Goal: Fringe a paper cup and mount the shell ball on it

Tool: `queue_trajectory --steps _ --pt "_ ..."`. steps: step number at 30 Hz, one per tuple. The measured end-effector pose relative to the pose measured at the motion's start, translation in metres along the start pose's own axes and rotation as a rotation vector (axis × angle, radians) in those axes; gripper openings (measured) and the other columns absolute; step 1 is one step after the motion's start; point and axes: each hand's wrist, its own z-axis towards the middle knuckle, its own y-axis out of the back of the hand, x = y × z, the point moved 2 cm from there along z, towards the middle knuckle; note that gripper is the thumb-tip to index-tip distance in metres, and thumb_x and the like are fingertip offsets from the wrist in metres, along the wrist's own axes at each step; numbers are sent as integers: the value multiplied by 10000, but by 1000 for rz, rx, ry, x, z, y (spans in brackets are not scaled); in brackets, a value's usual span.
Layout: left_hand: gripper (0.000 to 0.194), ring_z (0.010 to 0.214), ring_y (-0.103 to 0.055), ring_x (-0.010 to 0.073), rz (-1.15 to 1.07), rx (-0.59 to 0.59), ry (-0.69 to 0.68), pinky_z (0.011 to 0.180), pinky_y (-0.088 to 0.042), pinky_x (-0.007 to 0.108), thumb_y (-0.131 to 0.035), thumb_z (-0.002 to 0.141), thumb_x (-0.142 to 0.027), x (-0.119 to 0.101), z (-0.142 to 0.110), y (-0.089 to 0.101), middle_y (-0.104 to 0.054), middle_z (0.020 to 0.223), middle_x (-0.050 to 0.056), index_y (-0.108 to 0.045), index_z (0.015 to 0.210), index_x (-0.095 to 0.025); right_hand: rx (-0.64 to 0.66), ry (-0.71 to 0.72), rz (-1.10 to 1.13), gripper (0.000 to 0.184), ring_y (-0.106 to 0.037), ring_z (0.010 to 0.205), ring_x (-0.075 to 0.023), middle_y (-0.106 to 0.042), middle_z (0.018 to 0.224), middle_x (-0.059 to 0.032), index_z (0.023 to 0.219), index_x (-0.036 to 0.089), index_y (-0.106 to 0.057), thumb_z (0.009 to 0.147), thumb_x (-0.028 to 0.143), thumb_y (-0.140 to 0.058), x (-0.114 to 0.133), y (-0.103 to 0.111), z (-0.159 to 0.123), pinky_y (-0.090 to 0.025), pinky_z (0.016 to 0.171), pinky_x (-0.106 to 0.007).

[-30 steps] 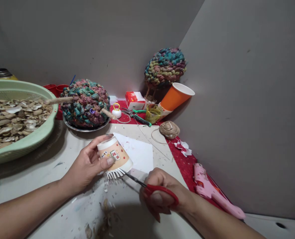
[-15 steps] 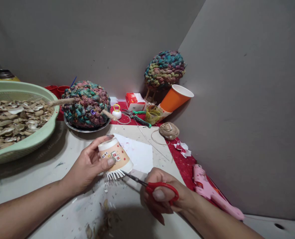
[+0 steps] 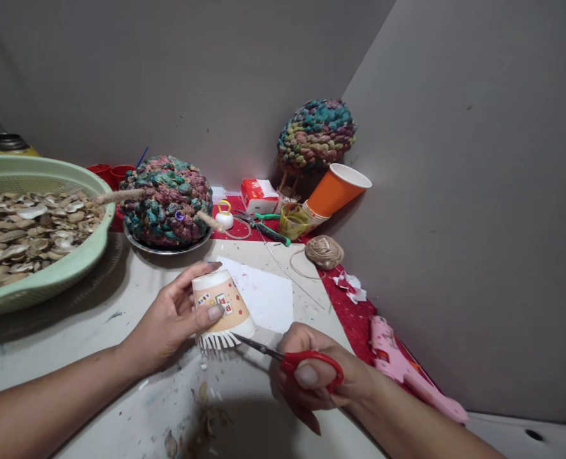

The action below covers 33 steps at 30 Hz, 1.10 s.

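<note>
My left hand (image 3: 171,319) grips a small printed paper cup (image 3: 222,305), held upside down and tilted, with its rim cut into a white fringe. In my right hand (image 3: 319,376) are red-handled scissors (image 3: 292,360), thumb and fingers through the loops. The blade tips touch the fringed rim of the cup. A white sheet of paper (image 3: 264,294) lies on the table just behind the cup.
A green basket (image 3: 48,274) of shells stands at left. A colourful ball lies on a metal plate (image 3: 166,247); another colourful ball (image 3: 316,134) stands in the corner. An orange cup (image 3: 338,188), twine ball (image 3: 324,250), green pliers (image 3: 266,226) and pink glue gun (image 3: 407,373) lie along the right wall.
The cup has turned slightly in my left hand and sunk a little. The scissors have shifted slightly right and stay at the fringe.
</note>
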Motion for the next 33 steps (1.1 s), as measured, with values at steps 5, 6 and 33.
queue_trajectory --steps 5,6,33 --pt "511 953 -685 215 3 -6 10 883 -536 339 -858 728 -248 -2 0 -2 -722 1124 75 -650 1194 -227 -50 -33 -124 511 -455 306 -96 -450 350 13 428 136 -520 701 481 -779 1 3 -2 -316 302 -172" --pt "508 933 -689 218 -4 -8 15 866 -542 341 -858 725 -251 -2 0 -2 -723 1108 75 -651 1188 -224 -62 -45 -188 517 -439 313 -90 -459 362 12 453 130 -545 698 523 -775 2 3 -4 -303 313 -177" --pt "617 834 -638 198 243 -11 123 748 -522 325 -796 780 -411 -5 -1 -6 -669 1018 61 -505 1281 -198 -295 435 -2041 141 -421 524 -132 -553 580 10 616 190 -493 723 204 -583 15 -30 -11 -240 576 -310"
